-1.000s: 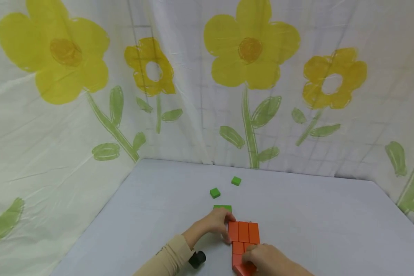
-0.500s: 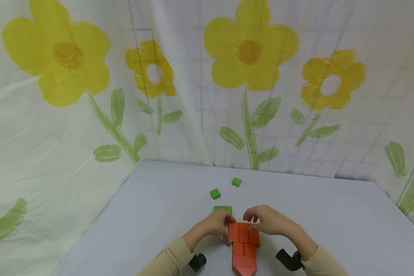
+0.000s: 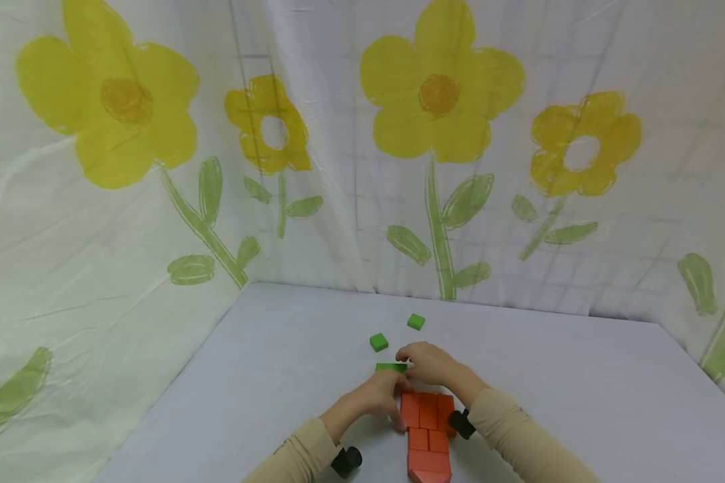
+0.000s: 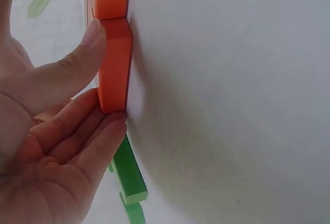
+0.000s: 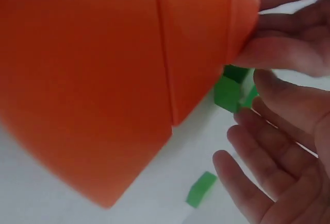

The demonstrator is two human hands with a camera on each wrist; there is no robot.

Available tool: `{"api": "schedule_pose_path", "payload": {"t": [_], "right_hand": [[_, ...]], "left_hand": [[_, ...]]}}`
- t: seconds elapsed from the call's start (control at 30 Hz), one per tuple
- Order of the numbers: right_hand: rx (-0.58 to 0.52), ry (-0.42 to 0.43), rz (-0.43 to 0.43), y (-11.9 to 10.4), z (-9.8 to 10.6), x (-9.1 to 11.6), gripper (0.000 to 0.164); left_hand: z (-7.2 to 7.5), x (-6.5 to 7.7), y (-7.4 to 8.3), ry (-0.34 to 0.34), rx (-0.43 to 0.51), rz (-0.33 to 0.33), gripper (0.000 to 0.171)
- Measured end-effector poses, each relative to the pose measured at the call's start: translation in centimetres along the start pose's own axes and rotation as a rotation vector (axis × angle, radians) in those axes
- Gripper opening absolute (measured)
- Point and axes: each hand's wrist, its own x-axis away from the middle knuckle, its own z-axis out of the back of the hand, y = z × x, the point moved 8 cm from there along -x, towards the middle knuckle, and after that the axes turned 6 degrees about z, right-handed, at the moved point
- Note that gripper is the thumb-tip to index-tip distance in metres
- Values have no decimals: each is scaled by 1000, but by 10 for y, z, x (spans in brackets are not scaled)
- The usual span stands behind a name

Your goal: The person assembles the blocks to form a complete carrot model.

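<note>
In the head view, orange-red blocks [image 3: 427, 410] lie together, three side by side in the far row and others nearer, down to a pointed end. My left hand [image 3: 376, 394] holds the left block of the far row, thumb at its near end and fingers at its far end; the left wrist view shows this orange block [image 4: 116, 67] between them. Past the fingers lies a long green block [image 3: 390, 367]. My right hand [image 3: 431, 365] reaches over beside it; in the right wrist view its fingers [image 5: 252, 147] are spread, with a green block [image 5: 227, 93] close to the thumb.
Two small green blocks lie farther back, one nearer [image 3: 378, 342] and one farther [image 3: 416, 321]. A white sheet with printed yellow flowers [image 3: 438, 94] hangs behind the white table [image 3: 580, 402]. Dark wrist cameras [image 3: 462, 424] stick out below the wrists.
My right hand has left the near orange-red blocks, moved up past the far row and then left to the long green block. The left hand stays at its block.
</note>
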Motion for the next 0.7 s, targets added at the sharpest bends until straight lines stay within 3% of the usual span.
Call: {"api": "schedule_pose_path", "payload": {"t": [0.23,0.5,0.7], "right_hand": [[1,4,8,0,-1,-3,10],[38,37,-9,26,23,20,17],[-63,4,-80,45,25,42,23]], "left_hand": [[-2,-1,-2,-13,8,19,49],[-2,-3,-3,-16,-22,33,51],[-2,-3,-4,-29,-22,37,50]]}}
